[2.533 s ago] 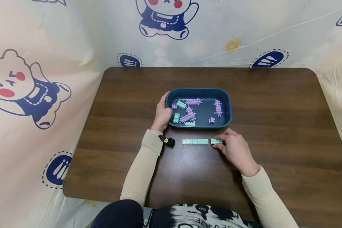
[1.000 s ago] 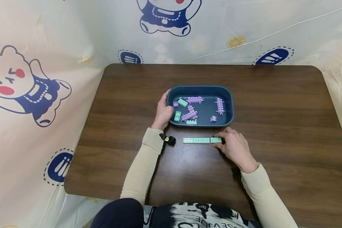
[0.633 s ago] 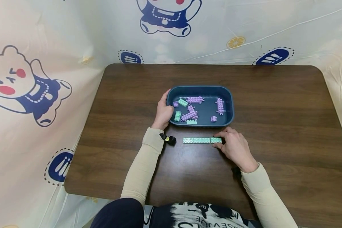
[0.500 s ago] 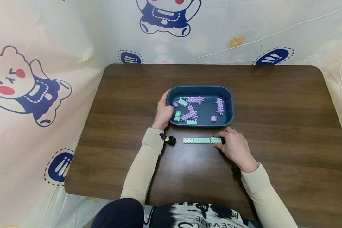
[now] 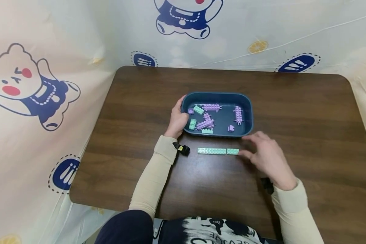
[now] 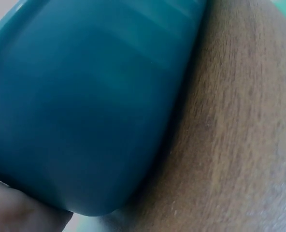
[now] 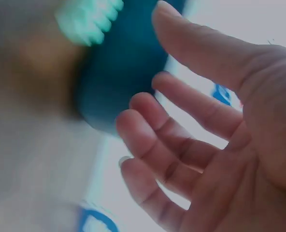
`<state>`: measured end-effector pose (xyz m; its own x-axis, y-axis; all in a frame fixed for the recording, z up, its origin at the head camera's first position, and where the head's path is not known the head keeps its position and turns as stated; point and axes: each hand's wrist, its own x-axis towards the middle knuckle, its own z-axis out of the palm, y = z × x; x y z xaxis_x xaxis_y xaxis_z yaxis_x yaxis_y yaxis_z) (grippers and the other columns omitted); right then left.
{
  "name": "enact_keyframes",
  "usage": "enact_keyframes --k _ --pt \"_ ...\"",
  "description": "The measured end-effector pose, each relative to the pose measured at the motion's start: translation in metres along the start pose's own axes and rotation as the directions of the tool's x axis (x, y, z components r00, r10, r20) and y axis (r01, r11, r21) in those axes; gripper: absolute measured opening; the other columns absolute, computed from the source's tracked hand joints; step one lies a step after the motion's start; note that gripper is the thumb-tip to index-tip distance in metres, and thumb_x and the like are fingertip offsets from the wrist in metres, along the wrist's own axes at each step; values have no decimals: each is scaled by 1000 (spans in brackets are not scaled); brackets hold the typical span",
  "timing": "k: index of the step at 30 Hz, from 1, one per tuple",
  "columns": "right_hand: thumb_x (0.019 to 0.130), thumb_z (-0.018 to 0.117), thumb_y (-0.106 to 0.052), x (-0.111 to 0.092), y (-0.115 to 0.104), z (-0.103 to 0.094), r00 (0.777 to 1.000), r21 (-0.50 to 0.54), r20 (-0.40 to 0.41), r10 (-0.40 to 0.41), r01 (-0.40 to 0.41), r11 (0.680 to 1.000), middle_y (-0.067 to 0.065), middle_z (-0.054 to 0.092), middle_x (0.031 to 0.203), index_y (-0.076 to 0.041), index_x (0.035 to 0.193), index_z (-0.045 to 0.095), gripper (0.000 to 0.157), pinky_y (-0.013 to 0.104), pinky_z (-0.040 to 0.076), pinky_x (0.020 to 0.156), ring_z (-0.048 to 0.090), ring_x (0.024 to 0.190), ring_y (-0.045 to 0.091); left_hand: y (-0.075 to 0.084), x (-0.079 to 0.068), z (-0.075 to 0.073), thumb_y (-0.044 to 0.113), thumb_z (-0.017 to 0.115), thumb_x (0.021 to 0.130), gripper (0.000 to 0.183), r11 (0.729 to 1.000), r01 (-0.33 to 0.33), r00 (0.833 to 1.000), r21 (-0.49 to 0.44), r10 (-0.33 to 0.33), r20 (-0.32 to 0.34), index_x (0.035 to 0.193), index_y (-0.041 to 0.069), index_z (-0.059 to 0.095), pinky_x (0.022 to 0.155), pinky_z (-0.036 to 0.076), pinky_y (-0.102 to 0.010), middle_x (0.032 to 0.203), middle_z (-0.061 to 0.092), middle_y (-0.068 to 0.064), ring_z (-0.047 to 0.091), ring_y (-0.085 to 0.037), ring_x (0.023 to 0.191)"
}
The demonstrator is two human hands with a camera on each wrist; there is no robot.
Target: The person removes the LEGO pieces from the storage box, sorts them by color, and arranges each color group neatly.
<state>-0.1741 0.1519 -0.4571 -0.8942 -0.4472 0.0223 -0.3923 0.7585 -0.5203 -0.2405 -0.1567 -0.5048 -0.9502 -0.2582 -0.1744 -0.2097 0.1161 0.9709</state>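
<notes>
At the left end of a dark blue tray (image 5: 247,117), my left hand (image 5: 177,120) grips the rim, thumb on the inner side. The left wrist view shows the tray's outer wall (image 6: 85,106) close up and a bit of a finger (image 6: 22,208). In front of the tray lies a row of mint-green building bricks (image 5: 211,151); a shorter mint-green brick (image 5: 232,151) lines up at its right end, a thin seam between them. My right hand (image 5: 269,156) is just right of that brick, thumb and fingers spread. In the right wrist view its palm (image 7: 230,193) holds nothing.
Inside the tray are several purple studded pieces (image 5: 211,107), a small purple brick (image 5: 230,128) at the right, and mint-green bricks (image 5: 192,124) at the left. A brown wooden table (image 5: 140,112) carries everything. A printed curtain (image 5: 94,27) hangs behind it.
My right hand slid the short mint-green brick left against the row, then let go and drew back to the right. The left hand stays on the tray. The head view has shifted slightly.
</notes>
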Motion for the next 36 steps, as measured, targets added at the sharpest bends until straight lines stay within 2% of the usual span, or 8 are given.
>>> enact_keyframes --k 4,9,13,16,20,27,32,36 --pt "79 81 -21 9 -5 -32 990 49 -140 -17 24 999 14 64 100 -2 116 67 44 49 52 71 61 85 30 1 0 2 -17 41 81 80 1000 6 1000 -9 -6 -8 148 26 39 109 33 -37 147 42 3 41 -16 128" --pt "85 76 -26 35 -13 -44 983 72 -180 -25 38 997 11 62 97 -4 114 68 38 43 50 71 58 85 26 1 3 5 -18 41 81 80 1000 11 1000 -18 -11 -9 148 26 40 107 35 -36 146 43 2 42 -16 127" --pt "86 74 -29 59 -17 -33 992 60 -106 -61 68 996 10 62 97 -5 113 69 36 40 49 67 56 84 25 2 7 12 -18 41 82 80 1000 8 1000 -18 -7 3 148 27 40 107 35 -34 147 43 3 41 -15 128" --pt "86 74 -29 76 -18 -19 996 70 -16 -84 85 994 9 64 96 -5 109 71 34 39 51 69 56 84 23 3 8 16 -17 40 82 79 1000 9 1000 -11 -9 2 148 27 40 106 35 -33 147 43 3 41 -15 129" --pt "86 74 -30 97 -18 -1 990 95 115 -84 73 993 5 67 95 -7 100 75 27 38 51 73 57 84 21 3 9 17 -17 40 83 78 1000 7 1000 -4 -7 -12 148 26 41 106 36 -33 146 43 2 42 -16 128" --pt "85 73 -39 118 -17 15 946 105 323 13 -49 993 0 71 84 -13 89 78 27 34 46 62 56 75 20 5 12 22 -16 39 83 77 1000 7 1000 3 -7 -9 148 26 40 107 35 -33 147 43 3 41 -15 130" --pt "80 76 -43 127 -18 19 928 63 368 55 -84 994 -2 69 71 -15 82 79 28 34 43 58 55 68 20 6 13 22 -15 40 83 77 1000 6 1000 10 -6 -15 148 26 41 107 35 -35 147 43 2 42 -16 129" --pt "81 77 -42 130 -18 21 911 53 405 76 -106 993 -3 70 75 -17 83 80 26 34 43 60 55 74 20 7 12 23 -15 40 83 77 1000 18 1000 15 -18 -18 147 26 42 107 36 -36 146 44 2 43 -17 127"
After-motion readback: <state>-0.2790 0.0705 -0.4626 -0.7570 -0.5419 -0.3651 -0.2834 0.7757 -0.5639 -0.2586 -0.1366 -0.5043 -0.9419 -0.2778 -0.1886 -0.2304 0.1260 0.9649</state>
